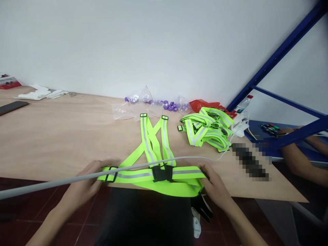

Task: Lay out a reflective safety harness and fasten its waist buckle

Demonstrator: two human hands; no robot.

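Note:
A neon-yellow reflective vest (135, 175) made of straps lies at the table's front edge, its shoulder straps stretched away from me. My left hand (85, 182) pinches the left end of its waist strap, beside a black slider (111, 174). My right hand (214, 184) is closed on the right end of that strap. Between the hands, a black buckle (162, 173) sits at the middle of the waist strap. Part of the lower band hangs over the edge. A pale cable (133, 166) runs across the view in front of the vest.
More reflective vests (207, 130) lie piled at the right, by a red bag (202, 105) and a bottle (243, 104). Purple pieces (170, 106) and clear bags (123, 111) line the wall. A dark phone (12, 107) is at far left. Another person's arm (302, 160) shows behind the blue frame (284, 99).

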